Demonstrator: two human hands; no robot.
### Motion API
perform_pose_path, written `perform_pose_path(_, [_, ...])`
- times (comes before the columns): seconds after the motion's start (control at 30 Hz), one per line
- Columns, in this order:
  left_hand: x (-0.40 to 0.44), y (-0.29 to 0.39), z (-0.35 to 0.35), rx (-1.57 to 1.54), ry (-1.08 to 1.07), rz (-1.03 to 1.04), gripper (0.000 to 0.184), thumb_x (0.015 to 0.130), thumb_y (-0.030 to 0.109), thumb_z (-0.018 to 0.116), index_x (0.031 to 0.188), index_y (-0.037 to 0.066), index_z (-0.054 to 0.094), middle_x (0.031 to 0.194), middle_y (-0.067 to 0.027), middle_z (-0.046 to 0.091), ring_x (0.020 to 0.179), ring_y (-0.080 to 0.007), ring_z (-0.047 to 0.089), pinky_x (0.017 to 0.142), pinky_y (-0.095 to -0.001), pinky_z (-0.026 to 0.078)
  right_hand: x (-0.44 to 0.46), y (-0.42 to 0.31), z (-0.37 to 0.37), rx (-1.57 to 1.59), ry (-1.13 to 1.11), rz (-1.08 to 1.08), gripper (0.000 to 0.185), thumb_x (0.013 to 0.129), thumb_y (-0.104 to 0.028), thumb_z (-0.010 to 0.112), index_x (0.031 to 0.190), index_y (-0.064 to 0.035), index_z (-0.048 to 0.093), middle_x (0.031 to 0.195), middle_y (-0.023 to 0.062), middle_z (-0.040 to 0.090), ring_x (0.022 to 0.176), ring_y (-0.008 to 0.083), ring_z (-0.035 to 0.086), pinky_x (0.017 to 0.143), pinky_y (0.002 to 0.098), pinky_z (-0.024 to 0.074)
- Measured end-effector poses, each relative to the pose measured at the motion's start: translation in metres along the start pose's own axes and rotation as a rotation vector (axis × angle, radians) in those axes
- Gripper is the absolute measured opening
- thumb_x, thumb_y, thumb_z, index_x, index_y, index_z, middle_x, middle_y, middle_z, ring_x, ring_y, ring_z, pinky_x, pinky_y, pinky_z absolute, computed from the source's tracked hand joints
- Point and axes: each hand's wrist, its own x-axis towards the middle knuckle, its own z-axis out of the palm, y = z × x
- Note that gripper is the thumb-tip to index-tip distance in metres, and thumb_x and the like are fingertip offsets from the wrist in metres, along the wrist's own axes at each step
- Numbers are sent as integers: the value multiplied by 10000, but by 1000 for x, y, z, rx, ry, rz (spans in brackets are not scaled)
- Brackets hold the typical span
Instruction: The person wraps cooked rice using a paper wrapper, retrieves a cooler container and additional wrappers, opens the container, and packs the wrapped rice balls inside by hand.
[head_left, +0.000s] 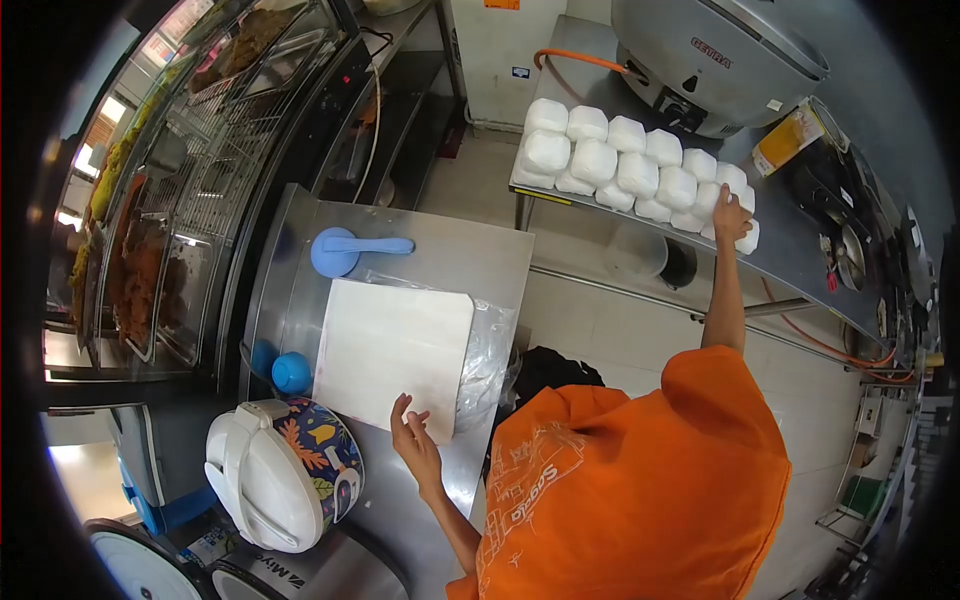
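Observation:
Over the near edge of a cream rectangular board [395, 350] is my left hand [416, 445], open and empty with its fingers apart. The board lies on crinkled clear plastic [483, 365] on a steel counter [460, 235]. My right arm reaches to the upper right, where my right hand [733, 218] is closed around a white rounded package at the right end of stacked white packages [637, 174]. Its fingertips are partly hidden against the packages. A blue long-handled scoop or paddle [337, 252] rests beyond the board.
A patterned rice cooker [265, 475] and a blue cup [292, 373] are left of my left hand. A food display case [200, 190] lines the left side. Behind the packages stands a large grey cooker [700, 60] with an orange hose [580, 58]; a yellow-labelled container [790, 140] is beside it.

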Motion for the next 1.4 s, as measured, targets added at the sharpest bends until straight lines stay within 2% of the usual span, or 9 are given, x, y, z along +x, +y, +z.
perform_pose_path(0.3, [-13, -7, -6, 74, -7, -26, 343, 939, 238, 401, 1126, -28, 510, 1065, -154, 562, 790, -205, 618, 612, -281, 449, 34, 18, 41, 370, 237, 249, 790, 706, -741, 424, 1149, -87, 425, 1184, 233, 401, 1112, 408, 396, 887, 510, 353])
perform_pose_path(0.4, [-18, -12, -11, 59, 47, -42, 334, 929, 235, 425, 1125, -21, 513, 1042, -151, 567, 785, -200, 617, 607, -276, 452, 20, 15, 38, 362, 555, 369, 763, 716, -717, 445, 1034, -23, 468, 1038, 225, 483, 974, 387, 508, 791, 475, 427])
perform_pose_path(0.57, [-33, -24, -19, 3, 119, -163, 294, 912, 202, 456, 1104, -8, 532, 1037, -134, 576, 777, -184, 619, 689, -286, 473, -54, -11, 52, 239, 769, -216, 691, 782, -638, 443, 1038, 3, 422, 980, 188, 392, 854, 346, 438, 675, 460, 371])
perform_pose_path(0.77, [-51, -14, -32, 27, 269, -193, 315, 862, 220, 544, 1083, -5, 541, 1030, -181, 571, 792, -271, 618, 690, -336, 494, -221, -144, 23, 641, 523, -1139, 510, 811, -362, 606, 1071, -1, 356, 1041, 146, 376, 1009, 293, 345, 818, 430, 280])
perform_pose_path(0.87, [-69, -19, -34, 55, 345, -249, 335, 856, 237, 553, 1088, -5, 548, 1076, -175, 567, 822, -281, 611, 704, -337, 490, -295, -202, 37, 916, 340, -1400, 465, 804, -259, 634, 1058, 38, 380, 1138, 185, 288, 1010, 299, 331, 887, 439, 287])
perform_pose_path(0.9, [-76, -20, -34, 44, 392, -266, 342, 851, 248, 558, 1086, -1, 548, 1064, -176, 567, 813, -278, 612, 702, -342, 487, -333, -216, 26, 1019, 140, -1433, 459, 783, -153, 654, 1059, 53, 350, 1146, 186, 274, 1035, 298, 323, 922, 416, 295])
perform_pose_path(0.97, [-94, -21, -35, 25, 489, -311, 357, 841, 269, 568, 1080, 5, 548, 1040, -177, 568, 795, -270, 614, 698, -352, 481, -392, -237, 14, 876, 9, -1592, 445, 793, -116, 634, 1070, 59, 333, 1157, 175, 264, 1061, 282, 335, 928, 399, 317])
perform_pose_path(1.13, [-151, -31, -35, 9, 731, -455, 331, 844, 257, 571, 1081, 27, 556, 1057, -165, 567, 784, -262, 615, 684, -331, 490, -522, -262, 6, 1177, -597, -1701, 391, 804, -70, 604, 1084, 72, 371, 1166, 163, 255, 1060, 271, 385, 922, 390, 358])
perform_pose_path(1.4, [-218, -41, -48, -111, 1108, -636, 330, 852, 252, 560, 1073, 8, 554, 1045, -167, 570, 796, -253, 620, 679, -341, 486, -692, -249, -130, 1514, -914, -2108, 271, 805, -74, 605, 1050, -33, 500, 1131, 120, 402, 1069, 230, 386, 827, 343, 369])
